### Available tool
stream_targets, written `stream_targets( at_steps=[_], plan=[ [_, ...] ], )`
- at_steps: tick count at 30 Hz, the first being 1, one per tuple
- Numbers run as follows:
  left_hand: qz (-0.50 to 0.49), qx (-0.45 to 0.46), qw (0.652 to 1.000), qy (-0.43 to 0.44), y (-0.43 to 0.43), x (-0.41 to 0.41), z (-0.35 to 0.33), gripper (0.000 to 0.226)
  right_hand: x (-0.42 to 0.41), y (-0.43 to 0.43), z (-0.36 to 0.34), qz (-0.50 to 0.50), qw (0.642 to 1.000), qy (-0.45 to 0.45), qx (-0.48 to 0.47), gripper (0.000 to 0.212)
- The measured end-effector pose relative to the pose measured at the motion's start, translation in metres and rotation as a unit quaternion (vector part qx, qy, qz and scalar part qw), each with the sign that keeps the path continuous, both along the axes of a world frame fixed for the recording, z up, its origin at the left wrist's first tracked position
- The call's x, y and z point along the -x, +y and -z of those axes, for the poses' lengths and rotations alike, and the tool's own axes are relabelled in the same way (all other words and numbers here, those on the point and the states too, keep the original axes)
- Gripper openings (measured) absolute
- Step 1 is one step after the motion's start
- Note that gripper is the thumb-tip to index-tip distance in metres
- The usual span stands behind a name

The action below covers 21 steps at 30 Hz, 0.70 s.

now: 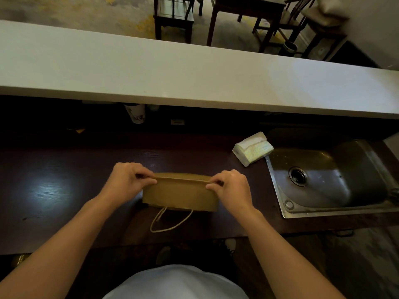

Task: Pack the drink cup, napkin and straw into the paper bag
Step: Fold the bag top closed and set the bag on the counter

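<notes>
A brown paper bag [180,196] stands on the dark wooden counter [54,190] in front of me, its mouth nearly flat, a twine handle [170,221] hanging from its near side. My left hand [127,180] pinches the left end of the bag's top edge. My right hand [231,188] pinches the right end. A white printed drink cup [135,114] stands far back in the shadow under the raised ledge. A pack of white napkins [252,148] lies at the right, beside the sink. I see no straw.
A steel sink [323,180] is set into the counter at the right. A long white raised ledge [194,78] runs across above the counter's back. Dark wooden chairs and a table [244,16] stand beyond it.
</notes>
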State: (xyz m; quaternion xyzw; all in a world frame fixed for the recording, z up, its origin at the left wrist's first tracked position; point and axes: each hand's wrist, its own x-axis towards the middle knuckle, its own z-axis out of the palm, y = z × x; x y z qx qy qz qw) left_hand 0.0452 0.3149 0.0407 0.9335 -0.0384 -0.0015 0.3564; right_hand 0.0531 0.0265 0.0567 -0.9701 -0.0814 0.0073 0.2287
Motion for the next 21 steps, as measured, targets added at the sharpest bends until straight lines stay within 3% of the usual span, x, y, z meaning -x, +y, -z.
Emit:
stream_targets(
  at_steps=[3,7,11,14,16,19,21],
  plan=[
    [-0.045,0.069,0.996,0.038,0.007,0.001,0.008,0.015,-0.001,-0.013,0.008,0.048,0.997,0.035,-0.041,0.017],
    [-0.068,0.191,0.974,0.101,0.014,-0.001,0.023,0.021,-0.005,-0.025,0.022,0.109,0.974,0.103,-0.168,0.018],
    [-0.009,0.246,0.956,0.157,0.019,-0.005,0.035,0.031,-0.005,-0.029,0.036,0.136,0.914,0.201,-0.326,0.022],
    [0.029,0.26,0.943,0.205,0.013,-0.005,0.045,0.033,0.003,-0.025,0.049,0.16,0.851,0.268,-0.423,0.044],
    [0.023,0.285,0.929,0.236,0.006,-0.005,0.052,0.045,0.005,-0.021,0.057,0.169,0.83,0.281,-0.451,0.057],
    [0.002,0.319,0.91,0.263,0.002,-0.007,0.058,0.063,0.003,-0.018,0.06,0.157,0.822,0.281,-0.47,0.048],
    [0.002,0.349,0.896,0.275,0.002,-0.009,0.06,0.062,0.001,-0.018,0.058,0.146,0.823,0.285,-0.469,0.045]
  ],
)
